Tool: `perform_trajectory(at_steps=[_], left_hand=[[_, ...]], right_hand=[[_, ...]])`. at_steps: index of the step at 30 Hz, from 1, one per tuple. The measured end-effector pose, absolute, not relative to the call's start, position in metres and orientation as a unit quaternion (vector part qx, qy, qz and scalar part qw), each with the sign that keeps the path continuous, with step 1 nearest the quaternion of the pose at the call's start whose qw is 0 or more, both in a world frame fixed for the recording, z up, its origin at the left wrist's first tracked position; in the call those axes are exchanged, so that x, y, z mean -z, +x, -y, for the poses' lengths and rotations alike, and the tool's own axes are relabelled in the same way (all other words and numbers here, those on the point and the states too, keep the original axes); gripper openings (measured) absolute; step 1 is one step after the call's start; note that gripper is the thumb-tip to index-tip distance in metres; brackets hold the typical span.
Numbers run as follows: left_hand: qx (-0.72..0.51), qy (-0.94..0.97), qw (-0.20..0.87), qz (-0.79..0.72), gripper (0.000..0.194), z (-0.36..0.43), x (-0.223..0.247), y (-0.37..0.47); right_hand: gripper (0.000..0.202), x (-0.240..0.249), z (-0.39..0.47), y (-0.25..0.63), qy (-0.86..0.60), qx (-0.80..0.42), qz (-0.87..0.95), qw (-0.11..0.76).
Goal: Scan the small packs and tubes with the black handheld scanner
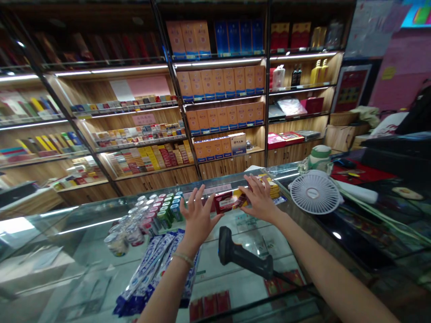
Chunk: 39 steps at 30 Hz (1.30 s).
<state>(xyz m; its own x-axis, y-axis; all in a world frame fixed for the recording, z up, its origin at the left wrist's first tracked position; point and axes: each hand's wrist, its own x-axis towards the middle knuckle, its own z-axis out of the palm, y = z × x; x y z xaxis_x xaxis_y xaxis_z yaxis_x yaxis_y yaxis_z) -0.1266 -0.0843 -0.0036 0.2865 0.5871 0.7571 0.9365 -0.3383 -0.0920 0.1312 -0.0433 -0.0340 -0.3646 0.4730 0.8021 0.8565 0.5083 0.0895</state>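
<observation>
Over the glass counter [215, 278], my left hand [198, 220] is spread with its fingers apart, just left of a row of small dark red packs [225, 202]. My right hand [261, 199] is at the right end of that row, its fingertips bent onto a red pack there. Yellow packs [274, 188] lie behind and beside my right hand. Small cans and tubs [164, 215] stand in rows to the left of my left hand. Long blue and white packets [148, 273] lie below them, near my left wrist. A black handheld scanner [242, 255] rests between my forearms.
A white fan [314, 193] and a green and white bottle [319, 157] are right of my right hand. The scanner's cable runs toward the lower right. Shelves with orange boxes [222, 83] stand behind the counter.
</observation>
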Motion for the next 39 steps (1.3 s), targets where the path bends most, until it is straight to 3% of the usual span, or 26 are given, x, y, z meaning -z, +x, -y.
perform_trajectory(at_steps=[4, 12, 23, 30, 39], left_hand=[[0.300, -0.770, 0.254, 0.503, 0.064, 0.074, -0.014, -0.117], [0.244, -0.792, 0.186, 0.528, 0.048, 0.039, -0.037, -0.074], [0.236, -0.817, 0.110, 0.515, 0.052, -0.015, -0.032, -0.010], [0.227, -0.826, 0.101, 0.505, 0.055, -0.036, -0.022, 0.011], [0.201, -0.836, 0.086, 0.503, 0.053, -0.048, -0.010, 0.018]], right_hand=[[0.068, 0.027, 0.041, 0.143, -0.455, 0.250, 0.763, 0.384], [0.049, 0.013, 0.035, 0.178, -0.550, 0.233, 0.678, 0.428], [0.027, 0.020, 0.022, 0.218, -0.638, 0.226, 0.629, 0.382], [0.026, 0.021, 0.022, 0.221, -0.664, 0.214, 0.627, 0.347], [0.037, 0.032, 0.014, 0.225, -0.676, 0.194, 0.643, 0.302]])
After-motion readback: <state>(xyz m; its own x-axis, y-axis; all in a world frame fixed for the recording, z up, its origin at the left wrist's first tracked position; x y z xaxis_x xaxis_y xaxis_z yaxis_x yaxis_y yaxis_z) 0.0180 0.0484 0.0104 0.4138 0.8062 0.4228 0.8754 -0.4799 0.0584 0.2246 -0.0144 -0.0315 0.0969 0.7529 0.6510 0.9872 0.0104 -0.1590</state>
